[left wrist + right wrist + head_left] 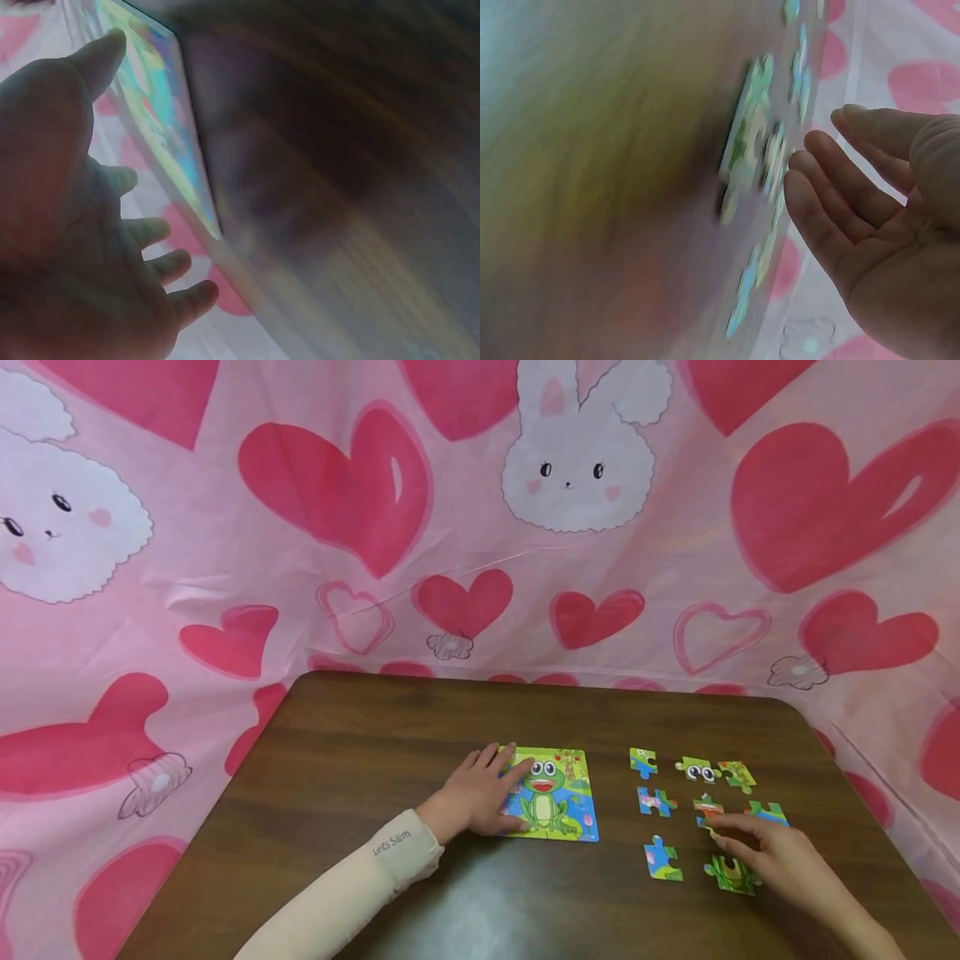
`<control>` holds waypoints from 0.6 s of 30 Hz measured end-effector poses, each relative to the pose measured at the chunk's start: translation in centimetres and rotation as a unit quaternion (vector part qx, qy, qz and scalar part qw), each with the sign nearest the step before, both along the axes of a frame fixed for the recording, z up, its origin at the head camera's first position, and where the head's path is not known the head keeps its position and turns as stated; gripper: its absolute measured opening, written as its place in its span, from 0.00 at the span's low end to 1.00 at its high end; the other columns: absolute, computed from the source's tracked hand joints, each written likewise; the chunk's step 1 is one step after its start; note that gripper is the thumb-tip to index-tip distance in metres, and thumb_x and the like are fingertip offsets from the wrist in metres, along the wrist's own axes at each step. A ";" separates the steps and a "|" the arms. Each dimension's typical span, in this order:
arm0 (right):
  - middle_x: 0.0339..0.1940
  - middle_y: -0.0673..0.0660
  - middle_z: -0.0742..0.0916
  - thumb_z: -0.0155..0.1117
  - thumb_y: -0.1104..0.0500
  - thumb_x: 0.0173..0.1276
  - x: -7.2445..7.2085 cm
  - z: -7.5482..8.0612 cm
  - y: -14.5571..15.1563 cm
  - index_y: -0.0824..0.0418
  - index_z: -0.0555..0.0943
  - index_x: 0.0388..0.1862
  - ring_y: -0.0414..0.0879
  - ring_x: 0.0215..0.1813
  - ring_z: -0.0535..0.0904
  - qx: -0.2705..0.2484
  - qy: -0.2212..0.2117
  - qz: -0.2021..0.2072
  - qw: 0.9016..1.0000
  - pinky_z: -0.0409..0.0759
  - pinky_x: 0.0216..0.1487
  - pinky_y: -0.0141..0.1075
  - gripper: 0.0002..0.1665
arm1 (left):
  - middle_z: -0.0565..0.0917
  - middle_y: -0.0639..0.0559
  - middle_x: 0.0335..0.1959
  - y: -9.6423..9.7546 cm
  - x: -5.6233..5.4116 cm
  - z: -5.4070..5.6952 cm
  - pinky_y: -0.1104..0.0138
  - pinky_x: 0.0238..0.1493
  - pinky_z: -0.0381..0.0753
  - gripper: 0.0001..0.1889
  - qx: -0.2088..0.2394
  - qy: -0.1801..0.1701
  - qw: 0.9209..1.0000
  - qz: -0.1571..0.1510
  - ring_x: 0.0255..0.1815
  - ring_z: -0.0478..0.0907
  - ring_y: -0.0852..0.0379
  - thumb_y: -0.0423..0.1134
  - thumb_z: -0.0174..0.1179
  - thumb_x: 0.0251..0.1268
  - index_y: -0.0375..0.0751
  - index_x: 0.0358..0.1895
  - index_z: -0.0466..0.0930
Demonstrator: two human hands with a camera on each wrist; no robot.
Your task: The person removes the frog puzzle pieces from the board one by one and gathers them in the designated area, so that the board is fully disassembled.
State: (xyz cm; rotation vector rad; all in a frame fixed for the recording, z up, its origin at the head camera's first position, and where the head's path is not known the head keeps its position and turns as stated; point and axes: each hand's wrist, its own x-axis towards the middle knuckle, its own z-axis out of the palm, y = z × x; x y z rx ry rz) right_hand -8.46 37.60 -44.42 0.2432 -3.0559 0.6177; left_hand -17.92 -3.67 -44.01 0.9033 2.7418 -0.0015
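My left hand (480,793) lies with fingers spread over the left side of a square frog puzzle board (581,793); in the left wrist view its thumb reaches over the board (161,112). On the right, my right hand (780,856) hovers among loose puzzle pieces, fingertips at the piece with the frog's mouth (708,807). Whether they touch it is unclear. The right wrist view has the fingers (847,180) gently bent, with nothing visible between them and the thumb. Close to this hand are a green frog-body piece (735,877) and a partly covered blue-green piece (770,812).
An eyes piece (698,771) and a corner piece (737,775) lie at the back. A column nearer the board holds a blue-green piece (642,762), a pink-flower piece (656,802) and a lower blue piece (663,862). Heart-patterned cloth (465,552) hangs behind the wooden table (360,727).
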 end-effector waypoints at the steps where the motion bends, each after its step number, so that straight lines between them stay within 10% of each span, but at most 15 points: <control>1: 0.53 0.54 0.90 0.70 0.47 0.69 -0.3 0.1 -0.5 0.46 0.87 0.52 0.42 0.52 0.84 -0.007 -0.010 0.003 1.000 0.80 0.41 0.37 0.14 | 0.49 0.50 0.85 -0.2 -0.1 -0.1 0.50 0.80 0.56 0.50 -0.003 -0.002 1.000 0.001 0.84 0.49 0.45 0.72 0.58 0.62 0.62 0.83 0.47; 10: 0.57 0.63 0.87 0.61 0.49 0.76 -4.0 0.5 -5.1 0.63 0.80 0.63 0.43 0.49 0.87 -0.222 -0.162 0.023 0.961 0.86 0.45 0.33 0.24 | 0.48 0.50 0.85 -1.3 -0.5 -0.9 0.49 0.81 0.52 0.50 0.011 -0.034 0.999 0.003 0.84 0.47 0.45 0.71 0.60 0.60 0.62 0.82 0.49; 18: 0.55 0.66 0.87 0.61 0.54 0.76 -7.2 0.2 -8.4 0.69 0.78 0.64 0.50 0.51 0.86 -0.280 -0.197 0.062 0.937 0.86 0.47 0.35 0.25 | 0.49 0.51 0.84 -1.8 -0.6 -0.9 0.49 0.81 0.53 0.50 0.014 -0.038 0.999 0.004 0.83 0.47 0.46 0.71 0.59 0.60 0.62 0.82 0.49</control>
